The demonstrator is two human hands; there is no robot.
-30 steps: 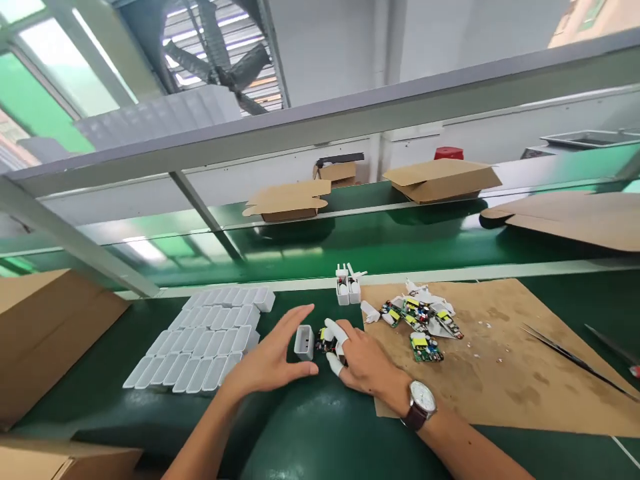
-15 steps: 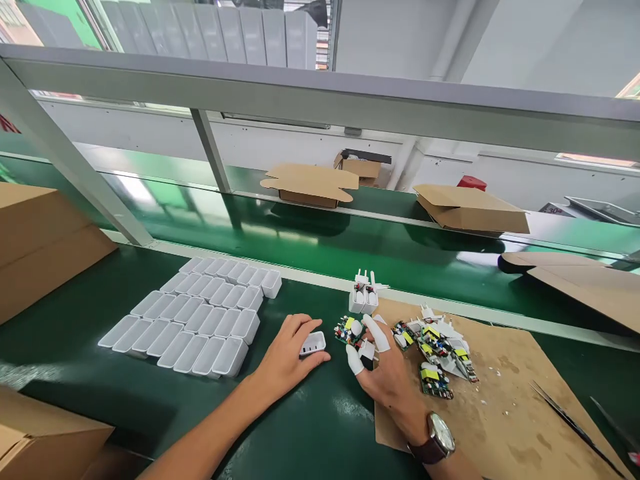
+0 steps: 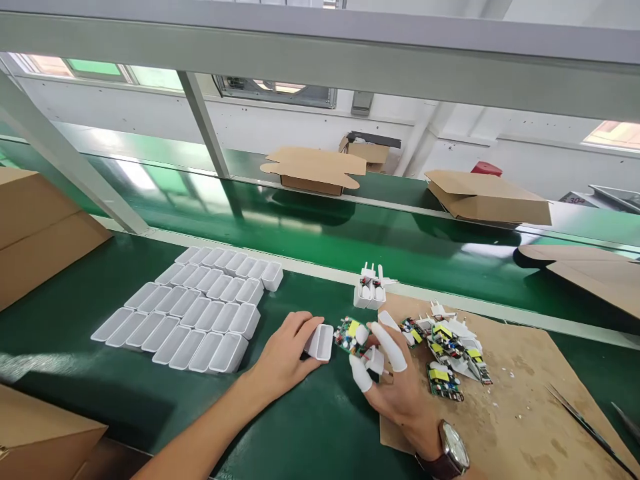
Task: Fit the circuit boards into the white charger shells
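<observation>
Left grip [image 3: 285,350] pinches case [image 3: 325,342]; right grip [image 3: 406,383] pinches plug [image 3: 375,361]. Board [image 3: 351,335] near case, at its 3 o'clock. Risk: board looks supported only from the plug side, so it could swing and clip case rim.

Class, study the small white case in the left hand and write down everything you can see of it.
The white case is a small, narrow open box with rounded corners, apparently plastic. It is tilted, its open mouth turned toward the circuit board at the right hand. The left hand grips it, fingers and thumb around its sides. No part shows inside; its base is hidden.
</observation>
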